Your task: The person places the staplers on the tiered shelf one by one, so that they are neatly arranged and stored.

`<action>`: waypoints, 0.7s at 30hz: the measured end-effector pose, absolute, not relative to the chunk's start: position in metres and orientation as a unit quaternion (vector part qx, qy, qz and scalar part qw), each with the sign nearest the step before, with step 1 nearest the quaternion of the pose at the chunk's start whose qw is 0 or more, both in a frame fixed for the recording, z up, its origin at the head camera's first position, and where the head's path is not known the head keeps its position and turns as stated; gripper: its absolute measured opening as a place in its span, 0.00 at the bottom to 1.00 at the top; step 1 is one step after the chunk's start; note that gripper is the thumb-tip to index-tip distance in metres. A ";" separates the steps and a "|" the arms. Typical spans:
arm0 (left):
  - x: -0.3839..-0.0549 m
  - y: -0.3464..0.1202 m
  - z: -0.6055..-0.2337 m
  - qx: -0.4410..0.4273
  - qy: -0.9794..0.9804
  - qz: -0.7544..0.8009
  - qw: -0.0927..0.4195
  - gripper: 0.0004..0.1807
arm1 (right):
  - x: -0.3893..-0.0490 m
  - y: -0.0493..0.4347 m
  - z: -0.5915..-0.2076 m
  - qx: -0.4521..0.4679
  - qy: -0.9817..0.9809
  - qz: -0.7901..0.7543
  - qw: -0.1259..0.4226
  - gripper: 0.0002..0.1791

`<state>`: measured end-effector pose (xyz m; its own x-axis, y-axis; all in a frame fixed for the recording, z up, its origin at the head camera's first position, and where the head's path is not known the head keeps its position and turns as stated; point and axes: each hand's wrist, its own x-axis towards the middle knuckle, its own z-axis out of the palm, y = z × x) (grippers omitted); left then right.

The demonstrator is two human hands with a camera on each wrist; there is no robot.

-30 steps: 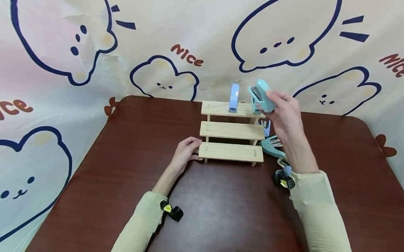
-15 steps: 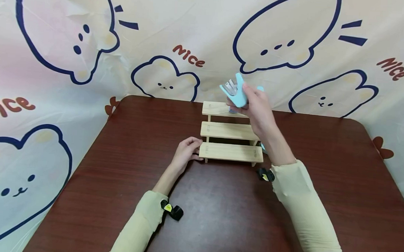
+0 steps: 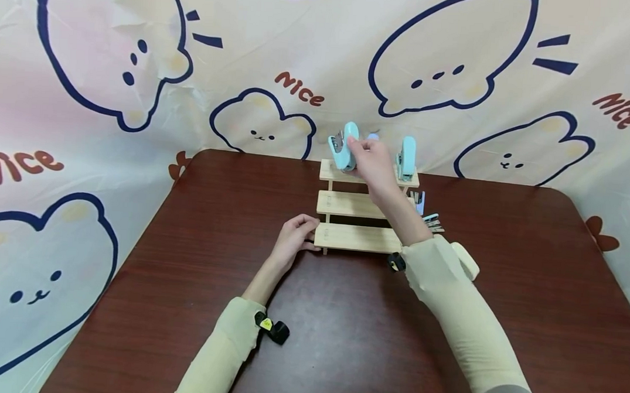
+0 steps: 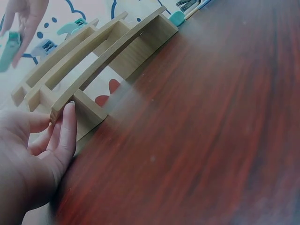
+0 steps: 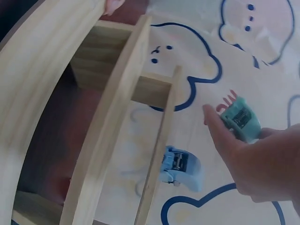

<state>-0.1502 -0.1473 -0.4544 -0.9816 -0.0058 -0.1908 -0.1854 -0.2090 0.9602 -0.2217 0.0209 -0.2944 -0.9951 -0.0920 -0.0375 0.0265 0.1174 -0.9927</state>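
Observation:
A small three-tier wooden shelf [image 3: 358, 238] stands on the table. My left hand [image 3: 290, 239] holds the left end of its lowest tier, thumb on one side and fingers on the other in the left wrist view. Above the left end of the top tier, my right hand [image 3: 373, 165] grips a teal stapler [image 3: 343, 148], its open mouth facing left. Another teal stapler [image 3: 407, 156] stands at the top tier's right end. A blue stapler [image 5: 185, 171] stands between them on that tier, mostly hidden behind my right hand in the head view.
Right of the shelf, a blue stapler [image 3: 420, 202] and other metal-jawed staplers [image 3: 433, 223] lie partly behind my forearm. A cream-coloured object [image 3: 466, 262] shows past my right sleeve. The brown table [image 3: 196, 261] meets a cartoon-printed cloth [image 3: 342, 57] at the back.
My right hand has carried the teal stapler leftward across the top tier and lowered it toward the left end. My left hand has stayed on the shelf.

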 end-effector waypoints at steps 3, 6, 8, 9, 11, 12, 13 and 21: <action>-0.150 -0.147 -0.453 -0.078 0.628 0.772 0.058 0.07 | -0.224 0.015 -0.299 -0.038 0.808 -0.588 0.005 0.22; -0.150 -0.147 -0.453 -0.077 0.631 0.770 0.059 0.07 | -0.226 0.007 -0.304 -0.071 0.861 -0.502 -0.040 0.26; -0.150 -0.147 -0.454 -0.077 0.634 0.767 0.059 0.08 | -0.227 0.002 -0.306 -0.091 0.879 -0.463 -0.061 0.28; -0.150 -0.148 -0.454 -0.077 0.636 0.766 0.060 0.09 | -0.227 -0.001 -0.307 -0.097 0.886 -0.448 -0.071 0.28; -0.150 -0.148 -0.455 -0.078 0.638 0.764 0.059 0.09 | -0.229 -0.006 -0.308 -0.103 0.899 -0.416 -0.088 0.28; -0.150 -0.148 -0.455 -0.079 0.639 0.763 0.059 0.09 | -0.229 -0.008 -0.308 -0.103 0.905 -0.402 -0.094 0.28; -0.149 -0.148 -0.455 -0.079 0.639 0.763 0.058 0.09 | -0.230 -0.010 -0.308 -0.104 0.909 -0.393 -0.096 0.28; -0.150 -0.148 -0.454 -0.077 0.633 0.768 0.055 0.07 | -0.233 -0.016 -0.307 -0.084 0.932 -0.341 -0.088 0.27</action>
